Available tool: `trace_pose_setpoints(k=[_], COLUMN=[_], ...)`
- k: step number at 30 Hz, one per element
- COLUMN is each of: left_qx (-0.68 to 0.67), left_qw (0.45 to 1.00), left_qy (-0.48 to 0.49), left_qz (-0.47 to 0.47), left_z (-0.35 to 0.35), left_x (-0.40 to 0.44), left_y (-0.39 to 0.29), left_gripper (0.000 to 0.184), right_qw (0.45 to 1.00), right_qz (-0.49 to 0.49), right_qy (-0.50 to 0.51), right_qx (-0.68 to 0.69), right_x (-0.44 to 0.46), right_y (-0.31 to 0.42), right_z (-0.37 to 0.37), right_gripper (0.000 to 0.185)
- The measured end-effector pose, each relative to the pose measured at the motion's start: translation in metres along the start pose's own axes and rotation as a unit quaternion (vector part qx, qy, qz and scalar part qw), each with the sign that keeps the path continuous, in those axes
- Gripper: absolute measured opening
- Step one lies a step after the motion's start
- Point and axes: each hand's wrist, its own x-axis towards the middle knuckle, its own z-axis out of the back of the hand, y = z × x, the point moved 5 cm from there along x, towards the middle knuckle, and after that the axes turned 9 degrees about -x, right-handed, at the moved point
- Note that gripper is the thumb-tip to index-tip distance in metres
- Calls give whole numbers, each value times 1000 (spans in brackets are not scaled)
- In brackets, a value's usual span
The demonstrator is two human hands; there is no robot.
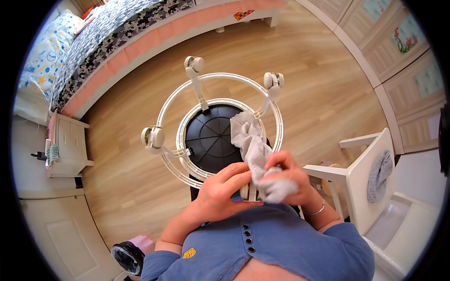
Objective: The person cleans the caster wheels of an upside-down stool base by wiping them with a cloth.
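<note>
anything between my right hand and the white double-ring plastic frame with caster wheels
Yes: the crumpled light-grey ribbed cloth, bunched at the right hand and draped over the near right part of the white frame. Nothing else visible blocks the way.

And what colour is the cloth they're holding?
The cloth is light grey, best seen in the head view.

Room to pass lies over the wooden floor [122,150] left of and beyond the white ring frame [198,89], and through gaps between its outer ring [225,76] and inner ring [224,100]. Three casters [153,137] jut outward, a black disc [211,136] blocks the centre, a cloth [248,136] covers part of the right side, and a white chair [363,180] stands near the right hand [295,177].
</note>
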Motion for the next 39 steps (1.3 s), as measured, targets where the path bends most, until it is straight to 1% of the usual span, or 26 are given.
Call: trace_pose_setpoints(k=[1, 2, 5, 6, 7, 9, 10, 11, 13, 15, 17, 18, 19, 20, 21, 22, 23, 25, 26, 31, 33, 34, 35, 37, 38, 39], left_qx=[9, 7, 25, 32, 39, 36, 33, 33, 45, 44, 11, -5, 0, -17, -35, -51, -49, -118, -100, -90, -76, -73, -69, -66, -75, -85], left_qw=[1000, 1000, 1000, 999, 999, 999, 999, 999, 997, 997, 998, 998, 998, 997, 996, 997, 997, 991, 993, 994, 995, 995, 995, 996, 995, 994], left_qy=[1, 6, 6, -8, -21, -18, -16, -12, -43, -45, -56, -56, -51, -63, -74, -62, -56, -58, -48, -50, -58, -66, -73, -66, -65, -65], left_qz=[-6, -6, -14, -22, -30, -30, -33, -33, -48, -47, -25, -31, -34, -35, -35, -22, -21, -23, -37, -27, -19, -12, -5, -1, -6, -10], left_z=[-1, -3, -7, -8, -7, -9, -9, -11, -11, -9, 0, 5, 9, 14, 18, 19, 20, 21, 23, 23, 21, 21, 23, 24, 24, 24], left_x=[-1, -2, -6, -8, -9, -8, -6, -6, -7, -8, -6, -4, -4, -4, -5, -6, -7, -11, -12, -6, -3, -2, 0, 0, -1, 0], left_y=[1, 3, 8, 9, 8, 6, 5, 6, 4, 1, 1, -2, -2, 1, 5, 10, 14, 21, 23, 17, 17, 17, 18, 21, 22, 23], left_gripper=[53, 53, 52, 52, 52, 52, 52, 52, 52, 52, 54, 56, 56, 56, 57, 56, 56, 55, 56, 60, 61, 62, 62, 62, 61, 61], right_qw=[996, 997, 996, 994, 994, 998, 996, 996, 988, 989, 968, 979, 979, 998, 996, 996, 996, 988, 981, 984, 974, 974, 974, 982, 990, 990], right_qz=[34, 41, 41, 55, 53, 28, -31, -31, -119, -112, -127, -107, -101, -12, 76, 59, 59, 99, 123, 68, 6, -14, -12, -62, -16, -14], right_qy=[57, 38, -14, -19, -20, -42, -72, -76, -76, -88, -151, -102, -107, -43, 21, 27, 21, 7, -9, -71, -159, -179, -183, -172, -113, -114], right_qx=[-62, -56, -81, -96, -94, -40, 28, 29, 61, 45, 156, 138, 141, 54, -35, -59, -58, -121, -150, -150, -162, -138, -134, -56, -79, -77], right_x=[-1, -5, -10, -8, -7, -6, -5, -3, 1, -2, -2, 2, 9, 19, 24, 24, 26, 29, 33, 42, 44, 44, 44, 40, 38, 40], right_y=[9, 9, 5, 9, 7, 2, -4, -4, -11, -7, -10, -6, -6, 3, 11, 10, 8, 10, 14, 6, -1, -2, -4, -15, -11, -9], right_z=[-4, -10, -18, -18, -19, -18, -19, -20, -21, -22, -18, -15, -8, -6, -10, -15, -18, -26, -27, -34, -29, -25, -23, -16, -10, -2], right_gripper=[30, 40, 42, 35, 35, 31, 24, 24, 18, 16, 19, 25, 25, 30, 35, 40, 40, 39, 34, 26, 25, 25, 25, 29, 34, 34])
